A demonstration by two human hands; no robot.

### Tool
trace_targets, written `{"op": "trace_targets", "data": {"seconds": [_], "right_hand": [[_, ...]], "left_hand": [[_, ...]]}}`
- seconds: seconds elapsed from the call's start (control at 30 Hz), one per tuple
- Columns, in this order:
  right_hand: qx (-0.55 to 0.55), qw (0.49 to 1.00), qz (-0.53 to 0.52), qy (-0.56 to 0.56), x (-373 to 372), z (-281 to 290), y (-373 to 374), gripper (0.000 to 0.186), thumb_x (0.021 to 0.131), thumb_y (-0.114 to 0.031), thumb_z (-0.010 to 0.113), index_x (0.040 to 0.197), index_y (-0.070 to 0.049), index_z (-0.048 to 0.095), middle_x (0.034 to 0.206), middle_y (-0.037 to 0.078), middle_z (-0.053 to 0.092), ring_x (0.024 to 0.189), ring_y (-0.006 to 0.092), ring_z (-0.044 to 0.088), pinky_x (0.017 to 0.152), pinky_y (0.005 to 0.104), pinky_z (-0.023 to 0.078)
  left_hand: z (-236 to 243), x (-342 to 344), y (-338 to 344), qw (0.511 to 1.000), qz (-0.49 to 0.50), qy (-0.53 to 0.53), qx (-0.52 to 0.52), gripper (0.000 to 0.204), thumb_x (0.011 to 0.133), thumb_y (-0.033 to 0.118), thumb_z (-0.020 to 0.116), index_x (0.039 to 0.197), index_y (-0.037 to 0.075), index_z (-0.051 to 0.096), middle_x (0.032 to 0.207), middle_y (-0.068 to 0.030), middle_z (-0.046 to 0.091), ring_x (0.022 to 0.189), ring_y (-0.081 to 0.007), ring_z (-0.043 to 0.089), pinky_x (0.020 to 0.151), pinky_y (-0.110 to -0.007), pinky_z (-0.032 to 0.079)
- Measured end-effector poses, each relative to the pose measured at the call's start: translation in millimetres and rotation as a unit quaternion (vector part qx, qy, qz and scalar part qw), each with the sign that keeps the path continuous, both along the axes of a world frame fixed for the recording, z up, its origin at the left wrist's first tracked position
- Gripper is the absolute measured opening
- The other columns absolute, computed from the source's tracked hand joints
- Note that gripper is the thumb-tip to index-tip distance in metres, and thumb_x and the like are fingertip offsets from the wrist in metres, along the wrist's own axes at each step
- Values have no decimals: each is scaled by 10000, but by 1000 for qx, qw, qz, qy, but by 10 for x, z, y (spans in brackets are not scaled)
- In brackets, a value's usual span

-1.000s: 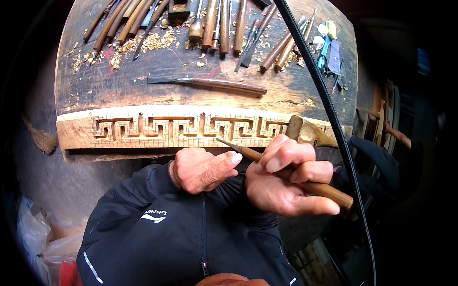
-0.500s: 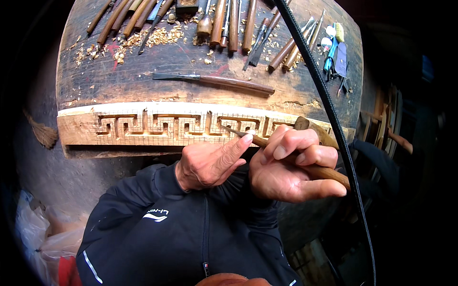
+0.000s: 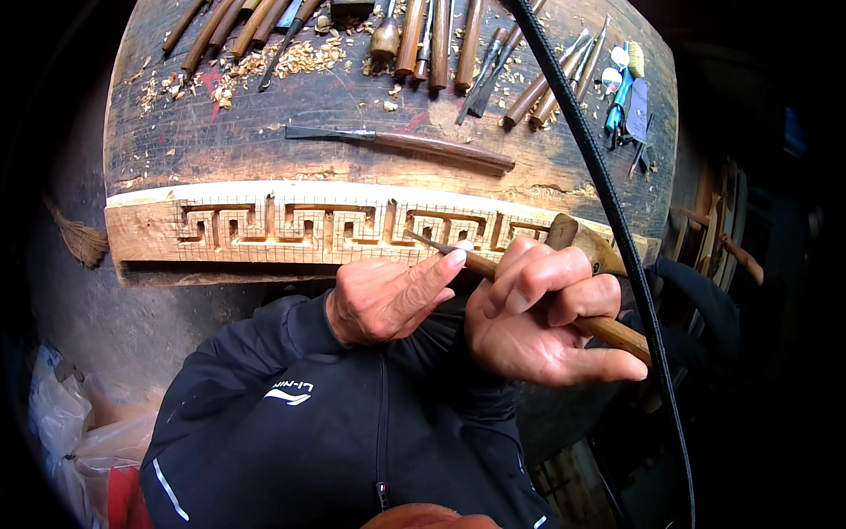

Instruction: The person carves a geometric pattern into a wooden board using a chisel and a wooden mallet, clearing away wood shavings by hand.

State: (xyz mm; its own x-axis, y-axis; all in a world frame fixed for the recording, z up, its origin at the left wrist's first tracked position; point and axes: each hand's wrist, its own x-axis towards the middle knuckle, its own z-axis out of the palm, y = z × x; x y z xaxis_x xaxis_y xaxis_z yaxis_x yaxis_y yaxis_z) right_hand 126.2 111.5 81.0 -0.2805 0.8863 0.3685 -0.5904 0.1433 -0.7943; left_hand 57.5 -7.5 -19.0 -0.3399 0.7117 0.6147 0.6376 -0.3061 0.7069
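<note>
Head view: R hand (image 3: 553, 316) wrapped round chisel (image 3: 480, 264), butt jutting past palm, tip fwd over carved board (image 3: 330, 233); L hand (image 3: 383, 301) by neck, pinch unclear.

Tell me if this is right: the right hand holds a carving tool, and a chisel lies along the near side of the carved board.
Not quite: the head view shows the chisel along the far side of the carved board. The right hand does hold a carving tool.
</note>
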Motion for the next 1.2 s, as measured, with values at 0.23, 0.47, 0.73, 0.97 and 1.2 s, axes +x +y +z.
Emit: {"op": "trace_targets", "data": {"seconds": [0.23, 0.47, 0.73, 0.97, 1.2], "right_hand": [[4, 1000, -7, 5, -31, 3, 1, 849, 1082, -928, 242, 782, -142, 352, 695, 116, 522, 409, 144, 364, 396, 259, 290], [10, 1000, -12, -5, -28, -3, 10, 849, 1081, -931, 240, 774, -147, 352, 686, 113, 525, 408, 147, 379, 401, 256, 293], [9, 1000, -11, 3, -53, -2, 18, 853, 1077, -935, 242, 771, -146, 355, 677, 111, 520, 409, 148, 371, 400, 253, 294], [23, 999, -29, -37, -112, 28, -39, 866, 1065, -946, 210, 772, -143, 350, 654, 118, 523, 399, 140, 337, 388, 257, 285], [127, 989, -3, -70, -210, -50, -94, 913, 1019, -980, 168, 899, -106, 401, 646, 142, 556, 386, 137, 308, 363, 279, 263]], "left_hand": [[16, -13, 27, 1000, 2, 3, 8, 721, 883, 60, 930, 1549, -40, 671, 1143, -158, 860, 711, -189, 790, 571, -323, 600], [34, -31, 23, 1000, 1, 10, 3, 721, 888, 64, 927, 1551, -44, 666, 1163, -161, 861, 751, -196, 811, 595, -320, 619], [15, -32, 17, 1000, -3, 13, -3, 709, 883, 65, 926, 1535, -60, 676, 1182, -183, 856, 734, -202, 799, 582, -324, 611], [2, -37, 7, 1000, 2, 1, 11, 701, 883, 55, 923, 1529, -72, 679, 1097, -191, 853, 692, -208, 784, 550, -336, 597], [-23, -98, -59, 1000, -17, -17, 15, 701, 895, 24, 908, 1529, -129, 650, 1020, -187, 846, 695, -235, 795, 554, -350, 611]]}}
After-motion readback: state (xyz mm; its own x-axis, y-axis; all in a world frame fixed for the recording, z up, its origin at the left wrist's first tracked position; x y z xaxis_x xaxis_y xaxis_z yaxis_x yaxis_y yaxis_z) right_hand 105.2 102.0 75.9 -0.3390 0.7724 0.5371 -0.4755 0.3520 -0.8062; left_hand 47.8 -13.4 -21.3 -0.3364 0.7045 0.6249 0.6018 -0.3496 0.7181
